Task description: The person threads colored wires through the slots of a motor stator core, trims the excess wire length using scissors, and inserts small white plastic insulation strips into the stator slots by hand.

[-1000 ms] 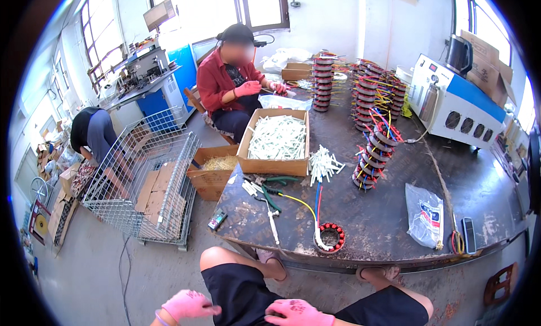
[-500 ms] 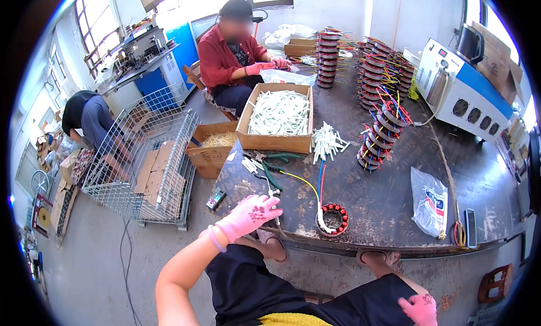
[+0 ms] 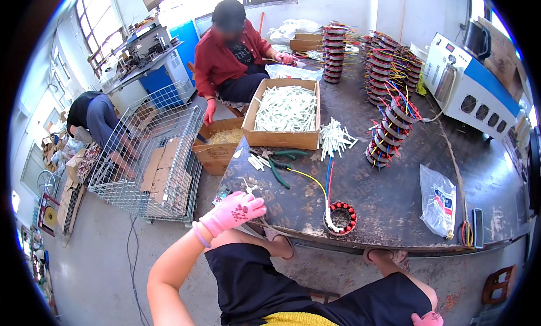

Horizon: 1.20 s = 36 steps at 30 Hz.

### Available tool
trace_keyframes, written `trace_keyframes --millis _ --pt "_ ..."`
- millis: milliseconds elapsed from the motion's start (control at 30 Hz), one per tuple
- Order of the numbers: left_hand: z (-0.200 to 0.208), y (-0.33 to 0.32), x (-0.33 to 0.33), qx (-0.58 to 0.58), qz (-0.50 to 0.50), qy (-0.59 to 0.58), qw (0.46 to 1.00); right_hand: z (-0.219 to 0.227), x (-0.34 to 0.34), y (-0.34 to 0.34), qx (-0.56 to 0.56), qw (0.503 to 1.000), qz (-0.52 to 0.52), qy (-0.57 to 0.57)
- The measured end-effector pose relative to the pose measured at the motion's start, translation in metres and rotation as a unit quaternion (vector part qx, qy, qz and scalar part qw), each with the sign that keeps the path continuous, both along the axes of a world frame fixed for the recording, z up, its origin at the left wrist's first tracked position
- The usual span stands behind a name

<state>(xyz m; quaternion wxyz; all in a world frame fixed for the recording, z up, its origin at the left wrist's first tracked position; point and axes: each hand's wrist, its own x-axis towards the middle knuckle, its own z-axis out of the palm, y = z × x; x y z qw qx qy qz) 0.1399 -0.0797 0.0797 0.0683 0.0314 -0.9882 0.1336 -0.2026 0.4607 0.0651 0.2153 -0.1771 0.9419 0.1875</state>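
My left hand [image 3: 235, 211], in a pink glove with a dark red print, is closed at the table's near left edge. It grips a thin metal wand [image 3: 247, 185] with a hose; the pale tip shows above the glove, the rest is mostly hidden. My right hand [image 3: 429, 319], also gloved in pink, rests by my right thigh, cut off by the lower edge. Its visible fingers look loosely apart, with nothing seen in them. On the table stands a stator ring [image 3: 354, 215] with red windings; white sleeves and yellow, blue and red wires rise from its left side.
Green-handled pliers [image 3: 280, 176] lie beside white tubes. A carton [image 3: 282, 139] holds many more tubes; a loose pile [image 3: 335, 139] is beside it. Stator stacks [image 3: 391, 131], a plastic bag [image 3: 437, 202], scissors [image 3: 467, 234] and a white-blue machine [image 3: 473, 83] are right. A co-worker [image 3: 234, 55] sits opposite.
My left hand has moved left with the wand, away from the pliers. My right hand has sunk lower beside the thigh. The co-worker has lowered one hand beside the carton.
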Motion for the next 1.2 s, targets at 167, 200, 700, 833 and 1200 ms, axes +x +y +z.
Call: trace_keyframes --millis 167,200,700,833,1200 --pt "-0.016 -0.027 0.013 -0.006 0.022 -0.03 0.999 -0.009 0.002 -0.005 -0.089 0.991 0.099 -0.012" --pt "-0.014 -0.023 0.009 0.002 0.025 -0.026 0.999 -0.012 0.002 -0.001 -0.14 0.978 0.153 0.001" --pt "-0.047 -0.01 0.003 0.056 0.159 0.028 0.985 0.03 0.029 -0.172 -0.408 0.789 0.458 -0.036" --pt "-0.05 -0.007 -0.002 0.077 0.172 0.05 0.981 0.005 0.05 -0.271 -0.528 0.758 0.38 -0.04" --pt "-0.043 0.04 -0.049 0.17 0.141 0.158 0.962 -0.035 0.062 -0.329 -0.402 0.771 0.493 0.039"
